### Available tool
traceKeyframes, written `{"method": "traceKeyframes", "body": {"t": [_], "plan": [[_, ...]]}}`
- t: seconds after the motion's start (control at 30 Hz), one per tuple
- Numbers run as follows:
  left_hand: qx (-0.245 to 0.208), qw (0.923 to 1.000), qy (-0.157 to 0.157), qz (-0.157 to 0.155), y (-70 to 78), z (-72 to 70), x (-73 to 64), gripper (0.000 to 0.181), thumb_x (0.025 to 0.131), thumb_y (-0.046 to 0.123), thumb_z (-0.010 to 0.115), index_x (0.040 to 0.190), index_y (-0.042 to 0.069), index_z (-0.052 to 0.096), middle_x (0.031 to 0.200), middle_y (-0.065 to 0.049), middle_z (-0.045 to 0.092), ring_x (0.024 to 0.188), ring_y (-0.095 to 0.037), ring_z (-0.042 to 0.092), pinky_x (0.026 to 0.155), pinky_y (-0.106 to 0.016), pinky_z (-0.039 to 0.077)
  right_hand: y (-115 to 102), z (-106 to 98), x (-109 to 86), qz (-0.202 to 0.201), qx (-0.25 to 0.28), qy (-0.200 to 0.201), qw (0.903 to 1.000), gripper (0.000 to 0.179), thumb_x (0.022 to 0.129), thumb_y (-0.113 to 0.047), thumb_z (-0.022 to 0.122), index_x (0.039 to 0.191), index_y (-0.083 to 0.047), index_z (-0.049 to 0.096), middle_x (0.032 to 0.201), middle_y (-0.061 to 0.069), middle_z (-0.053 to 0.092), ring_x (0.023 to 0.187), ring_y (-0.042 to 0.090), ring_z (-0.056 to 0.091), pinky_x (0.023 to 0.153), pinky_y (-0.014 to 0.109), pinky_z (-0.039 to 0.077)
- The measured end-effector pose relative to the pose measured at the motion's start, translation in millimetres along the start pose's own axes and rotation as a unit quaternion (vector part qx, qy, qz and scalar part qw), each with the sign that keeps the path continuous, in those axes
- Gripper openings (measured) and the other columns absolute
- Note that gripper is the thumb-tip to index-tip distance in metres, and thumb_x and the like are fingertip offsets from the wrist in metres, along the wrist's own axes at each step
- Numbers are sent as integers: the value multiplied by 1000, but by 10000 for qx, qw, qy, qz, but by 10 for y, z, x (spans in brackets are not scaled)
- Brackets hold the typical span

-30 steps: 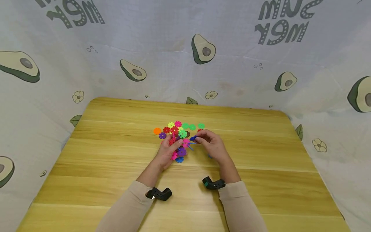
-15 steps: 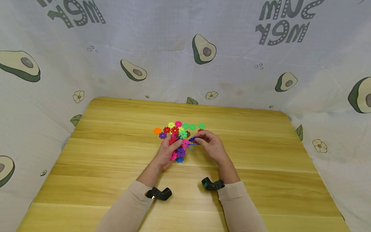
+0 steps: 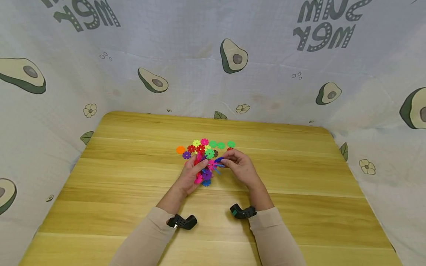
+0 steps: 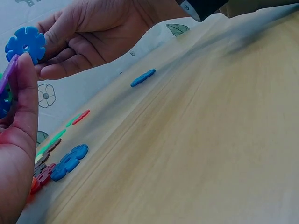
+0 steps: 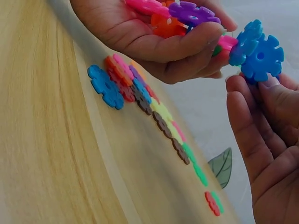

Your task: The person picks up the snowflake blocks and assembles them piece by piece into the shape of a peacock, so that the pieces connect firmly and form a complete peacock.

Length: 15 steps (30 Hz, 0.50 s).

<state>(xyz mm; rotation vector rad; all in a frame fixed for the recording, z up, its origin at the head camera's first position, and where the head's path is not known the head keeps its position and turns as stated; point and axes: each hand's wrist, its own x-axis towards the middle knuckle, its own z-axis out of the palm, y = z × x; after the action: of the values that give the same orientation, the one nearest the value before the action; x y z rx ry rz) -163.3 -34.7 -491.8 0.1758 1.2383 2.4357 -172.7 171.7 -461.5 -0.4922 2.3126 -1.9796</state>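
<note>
My left hand (image 3: 190, 176) grips a joined cluster of notched, flower-shaped plastic building discs. A purple disc (image 5: 194, 14) and a pink disc (image 5: 147, 5) show by its fingers in the right wrist view. At the cluster's outer end a blue disc (image 5: 246, 41) stands nearly edge-on. My right hand (image 3: 242, 168) pinches another blue disc (image 5: 270, 56) between thumb and fingers, and in the right wrist view this overlaps the edge-on one. In the head view, the blue pieces fill the small gap between both hands. The left palm covers part of the cluster.
Loose discs lie on the wooden table (image 3: 133, 207) beyond the hands, among them an orange disc (image 3: 180, 150), a purple disc (image 3: 186, 155) and a green disc (image 3: 221, 145). One blue disc (image 4: 143, 78) lies apart below the right forearm. A patterned cloth (image 3: 193, 48) hangs behind.
My right hand has shifted slightly left, bringing its blue disc closer against the cluster. The left hand stays nearly in place, while its cluster shifts slightly left.
</note>
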Motion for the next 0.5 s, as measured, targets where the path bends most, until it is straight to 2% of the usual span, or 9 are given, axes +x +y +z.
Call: {"method": "traceKeyframes", "body": {"t": [0.17,0.37,0.5], "plan": [[84,10000,24,27,0,-1,-6,36,106,11,46,140,4,38,110,2,66,93,-10,71,77,-29,64,-12,26,-9,9,-46,70,10000,9,97,8,60,102,16,62,98,27,73,80,3,72,77,25,64],[212,9997,89,119,-15,6,-6,34,106,11,46,139,4,38,109,1,65,93,-11,72,75,-28,64,-22,70,-10,189,-268,187,9993,10,96,8,63,103,14,64,100,33,71,79,-1,70,75,19,61],[327,9991,212,142,-29,25,3,41,106,12,48,144,3,35,127,-6,61,112,-12,67,90,-24,61,-25,-3,-14,437,-838,177,9954,14,97,-3,66,108,6,68,105,26,73,86,7,70,78,22,60]]}}
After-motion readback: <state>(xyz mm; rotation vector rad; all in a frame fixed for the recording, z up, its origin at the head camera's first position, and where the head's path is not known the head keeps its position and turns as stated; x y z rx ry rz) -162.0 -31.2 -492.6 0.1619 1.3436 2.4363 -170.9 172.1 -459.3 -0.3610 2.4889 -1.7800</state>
